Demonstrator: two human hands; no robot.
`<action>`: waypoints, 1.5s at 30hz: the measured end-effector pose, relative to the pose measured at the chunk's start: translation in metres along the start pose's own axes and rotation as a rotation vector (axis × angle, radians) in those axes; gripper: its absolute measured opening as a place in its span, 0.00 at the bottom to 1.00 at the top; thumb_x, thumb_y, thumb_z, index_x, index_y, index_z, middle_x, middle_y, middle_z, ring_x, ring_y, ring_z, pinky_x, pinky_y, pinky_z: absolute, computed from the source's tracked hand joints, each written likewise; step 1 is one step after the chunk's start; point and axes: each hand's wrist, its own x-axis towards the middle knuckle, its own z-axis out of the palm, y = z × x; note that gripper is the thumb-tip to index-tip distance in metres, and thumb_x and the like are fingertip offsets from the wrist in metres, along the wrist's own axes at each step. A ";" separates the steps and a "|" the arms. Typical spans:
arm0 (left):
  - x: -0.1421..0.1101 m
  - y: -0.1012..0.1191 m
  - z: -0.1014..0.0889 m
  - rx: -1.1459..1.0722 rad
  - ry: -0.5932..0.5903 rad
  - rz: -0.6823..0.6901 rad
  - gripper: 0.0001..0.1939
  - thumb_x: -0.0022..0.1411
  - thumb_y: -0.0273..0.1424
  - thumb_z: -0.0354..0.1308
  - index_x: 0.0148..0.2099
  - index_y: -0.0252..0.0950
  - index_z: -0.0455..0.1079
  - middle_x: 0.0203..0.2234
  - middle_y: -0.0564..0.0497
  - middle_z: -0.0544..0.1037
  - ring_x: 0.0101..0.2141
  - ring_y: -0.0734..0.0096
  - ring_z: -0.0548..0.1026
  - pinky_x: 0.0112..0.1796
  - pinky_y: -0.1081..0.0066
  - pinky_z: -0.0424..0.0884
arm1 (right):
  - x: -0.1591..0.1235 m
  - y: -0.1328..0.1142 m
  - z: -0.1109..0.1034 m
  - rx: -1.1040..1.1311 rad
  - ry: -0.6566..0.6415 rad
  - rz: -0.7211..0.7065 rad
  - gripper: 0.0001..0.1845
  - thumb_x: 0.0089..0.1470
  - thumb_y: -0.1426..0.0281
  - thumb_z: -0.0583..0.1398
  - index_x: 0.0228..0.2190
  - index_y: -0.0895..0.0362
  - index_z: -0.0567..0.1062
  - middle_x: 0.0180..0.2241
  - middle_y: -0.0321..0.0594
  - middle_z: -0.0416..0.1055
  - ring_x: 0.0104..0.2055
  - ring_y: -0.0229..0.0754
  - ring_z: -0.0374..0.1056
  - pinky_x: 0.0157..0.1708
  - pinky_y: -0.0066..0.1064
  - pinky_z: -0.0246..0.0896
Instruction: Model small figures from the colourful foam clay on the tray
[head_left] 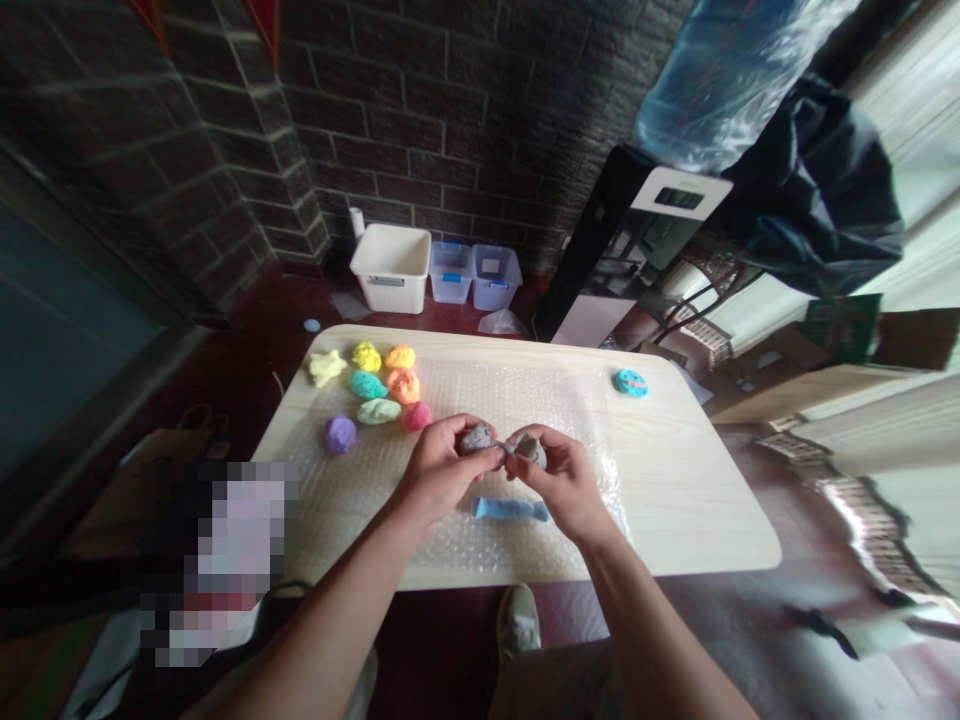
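Note:
Over the bubble wrap, my left hand point(442, 460) and my right hand point(553, 468) meet at a lump of grey modelling clay point(478, 438). Each hand grips one end, and a thin neck of clay joins the two parts between my fingertips. A flattened blue clay roll point(511, 509) lies just below my hands. To the left sit several clay lumps, among them a purple one point(340, 434), a pink one point(417, 416), a pale green one point(379, 411), a teal one point(367, 385) and a yellow one point(367, 355).
Bubble wrap point(322, 510) covers part of the pale wooden table point(690, 480). A blue clay disc with an orange stripe point(631, 383) rests at the far right. Behind the table stand a white bin point(394, 262), clear plastic boxes point(495, 280) and a water dispenser point(600, 260).

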 end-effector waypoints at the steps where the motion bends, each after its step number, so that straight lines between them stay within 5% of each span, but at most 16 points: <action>1: 0.000 -0.001 0.001 0.004 -0.006 0.004 0.11 0.50 0.28 0.72 0.35 0.33 0.75 0.21 0.56 0.75 0.23 0.77 0.70 0.24 0.77 0.64 | 0.000 -0.001 0.000 -0.015 0.007 0.006 0.12 0.51 0.63 0.76 0.31 0.55 0.83 0.26 0.36 0.79 0.30 0.39 0.71 0.34 0.31 0.65; 6: -0.002 0.000 0.004 0.018 -0.025 0.011 0.10 0.52 0.28 0.71 0.37 0.33 0.74 0.23 0.55 0.76 0.25 0.74 0.73 0.28 0.75 0.68 | -0.001 0.002 0.000 -0.008 0.023 0.067 0.13 0.51 0.63 0.76 0.31 0.56 0.81 0.23 0.36 0.79 0.25 0.37 0.70 0.29 0.28 0.64; 14: -0.001 -0.005 0.004 -0.065 -0.016 -0.002 0.15 0.53 0.32 0.75 0.38 0.35 0.72 0.25 0.55 0.76 0.26 0.71 0.76 0.30 0.72 0.71 | 0.001 0.010 0.007 0.325 0.095 0.165 0.14 0.48 0.62 0.77 0.29 0.56 0.82 0.24 0.38 0.81 0.25 0.38 0.75 0.27 0.27 0.69; 25: -0.002 -0.004 -0.001 -0.016 -0.035 0.049 0.12 0.54 0.30 0.73 0.38 0.35 0.73 0.24 0.55 0.77 0.26 0.72 0.75 0.30 0.72 0.70 | -0.002 0.006 0.004 0.126 0.047 0.120 0.12 0.53 0.62 0.75 0.34 0.57 0.86 0.25 0.41 0.82 0.23 0.36 0.73 0.25 0.26 0.67; 35: 0.000 -0.006 -0.002 -0.078 0.023 0.063 0.12 0.56 0.29 0.73 0.37 0.36 0.72 0.27 0.55 0.76 0.27 0.75 0.75 0.32 0.73 0.70 | 0.003 0.011 0.009 0.356 0.189 0.180 0.15 0.46 0.61 0.78 0.27 0.56 0.83 0.20 0.36 0.77 0.21 0.34 0.70 0.23 0.24 0.65; 45: -0.002 0.001 0.002 -0.057 0.034 0.041 0.14 0.52 0.31 0.76 0.36 0.36 0.74 0.28 0.53 0.78 0.31 0.70 0.78 0.34 0.72 0.74 | -0.001 0.011 0.005 0.033 0.170 0.097 0.13 0.45 0.66 0.78 0.33 0.56 0.86 0.21 0.34 0.77 0.22 0.35 0.66 0.23 0.28 0.61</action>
